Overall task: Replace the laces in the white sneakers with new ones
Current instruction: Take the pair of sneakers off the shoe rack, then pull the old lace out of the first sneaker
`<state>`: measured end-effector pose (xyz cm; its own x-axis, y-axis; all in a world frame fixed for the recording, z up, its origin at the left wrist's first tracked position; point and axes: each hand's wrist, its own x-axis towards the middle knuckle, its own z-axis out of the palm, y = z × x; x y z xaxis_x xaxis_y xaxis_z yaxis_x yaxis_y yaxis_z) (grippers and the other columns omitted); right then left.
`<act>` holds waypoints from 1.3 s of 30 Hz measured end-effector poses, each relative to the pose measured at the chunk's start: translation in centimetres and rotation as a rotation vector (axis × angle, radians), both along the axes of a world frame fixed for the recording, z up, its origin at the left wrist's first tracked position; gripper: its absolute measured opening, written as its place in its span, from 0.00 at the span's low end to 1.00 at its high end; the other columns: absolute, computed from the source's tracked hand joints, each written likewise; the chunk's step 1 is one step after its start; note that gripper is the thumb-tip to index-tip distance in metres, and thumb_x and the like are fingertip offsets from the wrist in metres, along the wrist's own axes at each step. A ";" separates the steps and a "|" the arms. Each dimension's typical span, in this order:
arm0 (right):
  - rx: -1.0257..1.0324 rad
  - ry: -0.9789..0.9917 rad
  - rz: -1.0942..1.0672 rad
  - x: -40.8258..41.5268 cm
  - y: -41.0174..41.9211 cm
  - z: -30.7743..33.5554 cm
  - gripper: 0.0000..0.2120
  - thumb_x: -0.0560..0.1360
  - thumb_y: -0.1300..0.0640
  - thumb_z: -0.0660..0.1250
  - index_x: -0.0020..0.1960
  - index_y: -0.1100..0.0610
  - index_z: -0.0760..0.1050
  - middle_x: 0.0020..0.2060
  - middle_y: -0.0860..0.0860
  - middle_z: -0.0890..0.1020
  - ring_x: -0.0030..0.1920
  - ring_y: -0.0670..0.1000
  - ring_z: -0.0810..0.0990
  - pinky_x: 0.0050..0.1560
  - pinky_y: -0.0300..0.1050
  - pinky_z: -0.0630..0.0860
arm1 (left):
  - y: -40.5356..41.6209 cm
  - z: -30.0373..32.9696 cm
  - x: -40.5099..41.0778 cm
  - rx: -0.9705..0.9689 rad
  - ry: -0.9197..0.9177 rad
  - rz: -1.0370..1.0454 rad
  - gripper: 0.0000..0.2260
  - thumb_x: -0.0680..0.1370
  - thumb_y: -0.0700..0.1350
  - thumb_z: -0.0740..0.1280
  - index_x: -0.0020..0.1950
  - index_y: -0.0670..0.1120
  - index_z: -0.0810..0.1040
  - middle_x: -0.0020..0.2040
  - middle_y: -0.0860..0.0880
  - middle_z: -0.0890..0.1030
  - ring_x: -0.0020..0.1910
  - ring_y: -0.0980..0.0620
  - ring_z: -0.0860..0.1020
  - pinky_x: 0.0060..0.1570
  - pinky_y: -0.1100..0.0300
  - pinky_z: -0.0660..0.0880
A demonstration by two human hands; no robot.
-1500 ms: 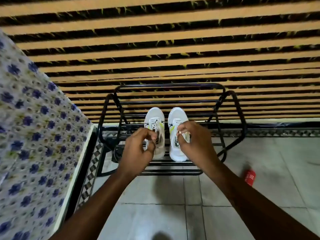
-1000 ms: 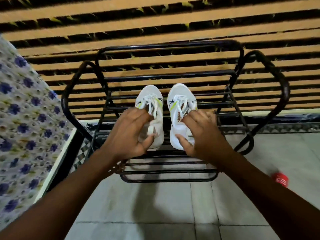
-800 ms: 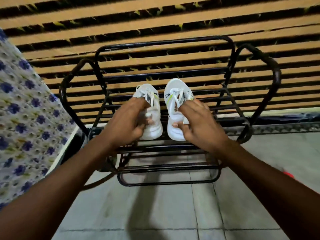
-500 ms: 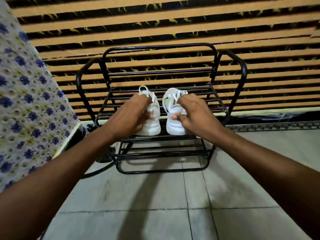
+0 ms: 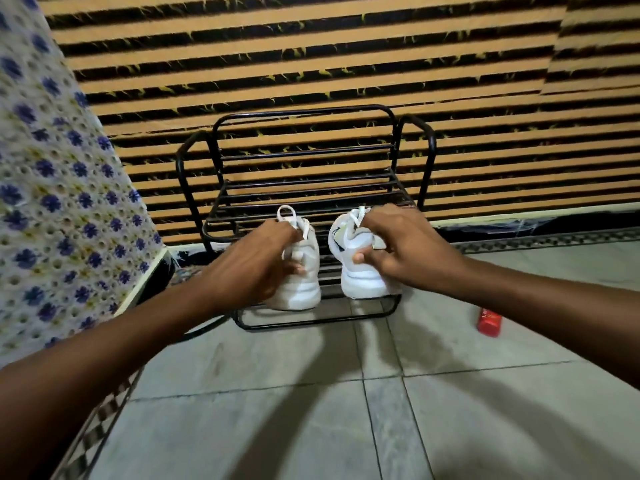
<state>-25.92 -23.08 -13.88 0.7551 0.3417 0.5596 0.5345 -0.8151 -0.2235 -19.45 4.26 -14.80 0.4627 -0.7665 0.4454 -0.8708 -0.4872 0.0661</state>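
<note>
- My left hand [image 5: 254, 263] has its grip curled round the left sneaker [image 5: 300, 271], fingers over the collar, thumb near the heel.
- My right hand [image 5: 403, 249] grasps the right sneaker [image 5: 356, 261], fingers over the top, thumb pressed on the inner side.
- Both sneakers sit side by side, slightly apart, at the front of the black metal shoe rack [image 5: 304, 174].
- Their heels face me and the toes point away towards the striped wall [image 5: 311, 64]; each long axis runs front to back.
- White laces [image 5: 287, 214] loop up above the left sneaker's collar.
- A red object [image 5: 489, 322] lies on the tiled floor [image 5: 346, 410], right of the rack.
- A floral cloth [image 5: 52, 202] hangs at the left.
</note>
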 end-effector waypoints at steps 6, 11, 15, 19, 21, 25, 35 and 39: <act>-0.052 0.066 0.070 -4.7 -1.2 -3.6 0.15 0.73 0.52 0.77 0.44 0.60 0.74 0.37 0.44 0.69 0.39 0.48 0.67 0.39 0.44 0.61 | -0.2 -4.8 -3.2 0.025 0.019 -0.069 0.10 0.80 0.44 0.71 0.56 0.45 0.71 0.50 0.53 0.70 0.46 0.56 0.65 0.43 0.62 0.63; -0.005 0.146 0.105 -5.4 -1.1 -9.2 0.14 0.73 0.52 0.76 0.44 0.57 0.74 0.38 0.43 0.69 0.41 0.48 0.68 0.41 0.43 0.62 | -0.9 -10.3 -4.3 -0.008 0.126 -0.104 0.10 0.81 0.47 0.70 0.55 0.44 0.73 0.50 0.49 0.74 0.47 0.52 0.69 0.46 0.57 0.70; 0.058 0.216 0.095 -5.0 -0.8 -14.9 0.13 0.73 0.52 0.75 0.43 0.54 0.72 0.39 0.45 0.73 0.43 0.48 0.69 0.43 0.40 0.63 | -1.1 -15.3 -5.0 0.048 0.168 -0.111 0.09 0.81 0.47 0.70 0.55 0.42 0.76 0.50 0.46 0.77 0.49 0.44 0.75 0.47 0.48 0.74; 0.067 0.283 0.063 -4.1 0.0 -20.8 0.10 0.74 0.54 0.74 0.47 0.58 0.76 0.44 0.51 0.79 0.47 0.53 0.73 0.47 0.46 0.71 | -0.7 -19.8 -5.2 0.104 0.194 -0.082 0.12 0.82 0.50 0.68 0.59 0.42 0.79 0.52 0.46 0.80 0.51 0.43 0.78 0.49 0.50 0.76; 0.066 0.308 0.040 -3.5 0.4 -23.8 0.09 0.74 0.56 0.74 0.48 0.61 0.78 0.44 0.55 0.80 0.46 0.56 0.74 0.48 0.51 0.73 | -0.5 -21.9 -4.9 0.135 0.217 -0.070 0.13 0.81 0.50 0.69 0.59 0.41 0.80 0.51 0.45 0.81 0.50 0.42 0.78 0.48 0.53 0.76; 0.054 0.236 -0.006 -1.9 1.0 -29.9 0.09 0.71 0.57 0.74 0.46 0.61 0.77 0.41 0.56 0.80 0.44 0.56 0.74 0.48 0.49 0.72 | -0.4 -26.6 -3.8 0.148 0.247 -0.049 0.12 0.80 0.48 0.71 0.56 0.40 0.81 0.49 0.44 0.81 0.46 0.41 0.79 0.44 0.55 0.75; -0.102 0.140 0.014 -1.6 1.0 -39.4 0.15 0.71 0.51 0.75 0.44 0.54 0.69 0.41 0.51 0.74 0.43 0.55 0.73 0.45 0.45 0.66 | 0.5 -34.2 -3.1 0.136 0.309 -0.045 0.13 0.85 0.47 0.61 0.60 0.40 0.79 0.53 0.42 0.79 0.49 0.40 0.78 0.46 0.52 0.75; 0.015 0.167 0.016 -1.9 0.8 -38.3 0.17 0.73 0.45 0.75 0.48 0.58 0.76 0.45 0.52 0.76 0.46 0.55 0.75 0.48 0.47 0.72 | 0.6 -33.0 -3.2 0.121 0.376 -0.014 0.18 0.84 0.55 0.64 0.61 0.41 0.78 0.55 0.44 0.78 0.52 0.42 0.77 0.50 0.51 0.76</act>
